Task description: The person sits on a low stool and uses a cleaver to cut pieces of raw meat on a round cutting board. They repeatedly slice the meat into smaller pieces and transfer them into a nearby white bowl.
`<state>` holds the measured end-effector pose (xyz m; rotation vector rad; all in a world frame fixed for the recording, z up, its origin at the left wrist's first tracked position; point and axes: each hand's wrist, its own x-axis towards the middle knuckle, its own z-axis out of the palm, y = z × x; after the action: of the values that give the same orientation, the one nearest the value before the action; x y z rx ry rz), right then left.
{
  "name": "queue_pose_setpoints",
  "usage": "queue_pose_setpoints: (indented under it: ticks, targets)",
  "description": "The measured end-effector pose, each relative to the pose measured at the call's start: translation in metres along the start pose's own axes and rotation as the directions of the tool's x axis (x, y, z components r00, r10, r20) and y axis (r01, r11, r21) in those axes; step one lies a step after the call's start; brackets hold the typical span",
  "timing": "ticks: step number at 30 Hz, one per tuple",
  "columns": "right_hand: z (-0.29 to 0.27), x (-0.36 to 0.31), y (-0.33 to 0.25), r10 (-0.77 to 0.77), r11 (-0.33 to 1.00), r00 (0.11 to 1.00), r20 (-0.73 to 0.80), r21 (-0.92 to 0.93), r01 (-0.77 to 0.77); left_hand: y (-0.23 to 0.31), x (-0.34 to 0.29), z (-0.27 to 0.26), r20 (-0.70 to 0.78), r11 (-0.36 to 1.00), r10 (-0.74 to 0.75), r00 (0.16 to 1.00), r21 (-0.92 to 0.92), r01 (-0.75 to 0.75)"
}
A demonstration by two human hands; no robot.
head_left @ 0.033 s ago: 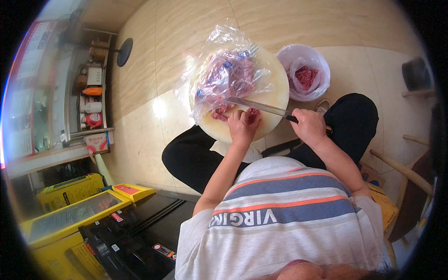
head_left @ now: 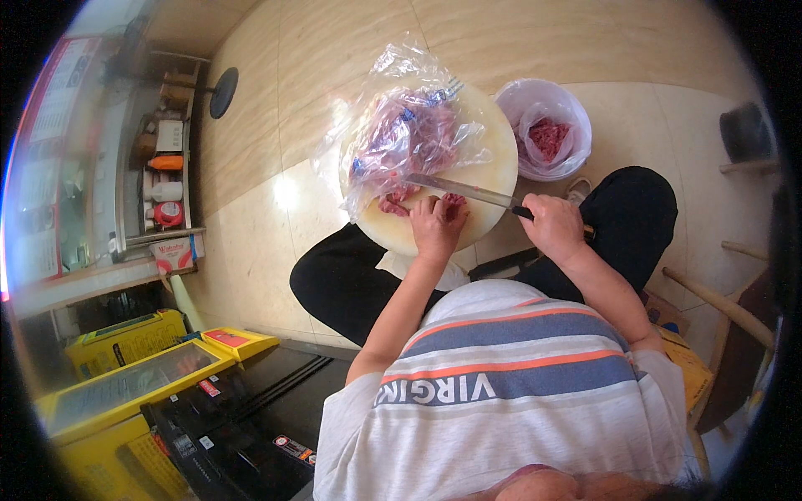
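Observation:
My right hand [head_left: 553,225] is wrapped round the black handle of a knife [head_left: 472,192], whose long blade points left over the round pale chopping board [head_left: 493,154]. Just below the blade, my left hand [head_left: 436,227] presses with bent fingers on a strip of raw red meat [head_left: 393,204]. A darker red end of that meat shows to the right of the fingers. Beyond the blade lies a clear plastic bag [head_left: 409,125] with a larger lump of pink meat in it, covering much of the board's left side. My fingertips are partly hidden.
Right of the board stands a white bucket [head_left: 543,171] lined with a bag holding cut red meat. Shelves with bottles and boxes [head_left: 167,159] line the left. Yellow and black boxes [head_left: 159,376] are at lower left, wooden stool legs [head_left: 718,307] at right.

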<state>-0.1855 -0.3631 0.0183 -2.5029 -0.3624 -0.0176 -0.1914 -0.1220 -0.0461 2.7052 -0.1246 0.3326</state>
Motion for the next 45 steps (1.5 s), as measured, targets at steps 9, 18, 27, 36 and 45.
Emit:
queue_pose_setpoints:
  ticks: [9, 18, 27, 36, 45]
  targets:
    - [0.000, 0.000, 0.002, 0.008, 1.000, 1.000, 0.011, 0.007, -0.008, -0.009, 0.011, 0.012, -0.161, 0.980, 0.126, 0.979, -0.135, -0.148]
    - [-0.008, -0.010, -0.013, 0.054, 0.998, 0.990, 0.134, 0.023, -0.057, -0.007, -0.003, 0.014, 0.127, 0.975, -0.018, 0.992, -0.216, 0.046]
    - [-0.013, -0.027, -0.027, 0.140, 0.985, 0.971, 0.193, -0.132, -0.115, -0.002, -0.002, 0.012, -0.073, 0.977, 0.011, 0.997, -0.211, -0.026]
    - [-0.013, -0.029, -0.042, 0.072, 0.977, 0.954, 0.291, -0.212, -0.010, -0.011, -0.002, 0.021, -0.103, 0.977, 0.142, 0.984, -0.145, -0.156]
    - [-0.009, -0.012, -0.046, 0.061, 0.976, 0.930, 0.362, -0.217, 0.021, -0.009, -0.002, 0.019, -0.071, 0.969, 0.152, 0.986, -0.184, -0.163]
